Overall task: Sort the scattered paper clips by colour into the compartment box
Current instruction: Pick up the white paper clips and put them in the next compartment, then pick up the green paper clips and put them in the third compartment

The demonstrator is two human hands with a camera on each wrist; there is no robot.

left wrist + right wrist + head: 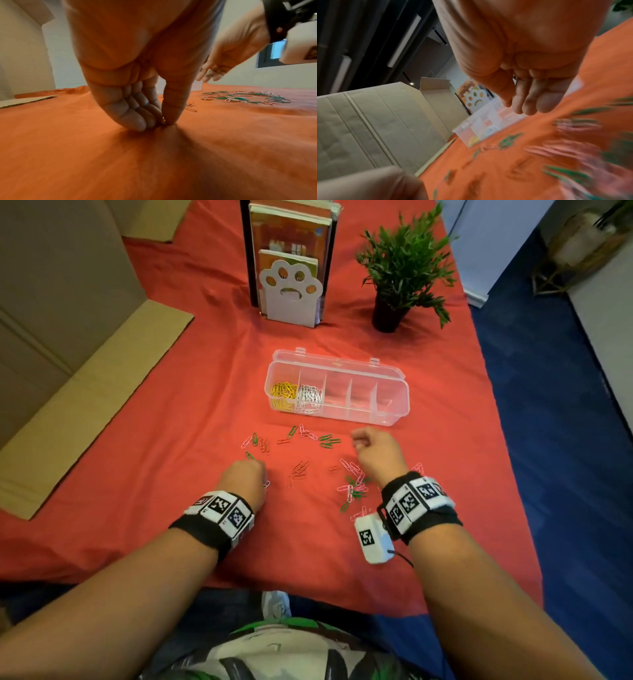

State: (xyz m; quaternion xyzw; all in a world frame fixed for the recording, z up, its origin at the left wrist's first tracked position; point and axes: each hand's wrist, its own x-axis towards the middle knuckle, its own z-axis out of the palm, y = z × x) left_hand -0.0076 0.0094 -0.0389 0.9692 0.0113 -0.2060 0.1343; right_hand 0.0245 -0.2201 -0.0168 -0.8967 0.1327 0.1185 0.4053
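Left hand (137, 81) fingers (133, 120) pinch a half-hidden paper clip (163, 120); right hand (375, 451) fingers loosely curled, their contents unclear.

Red cloth (171, 440); yellow clips (283, 390), white clips (310, 394); black-white checked wristbands (219, 510).

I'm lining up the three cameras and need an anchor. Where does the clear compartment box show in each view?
Head: compartment box at centre, beyond the scattered clips.
Left wrist: only a pale sliver behind the thumb, probably the box.
Right wrist: blurred, centre, below the fingers.
Shared landmark: the red cloth.
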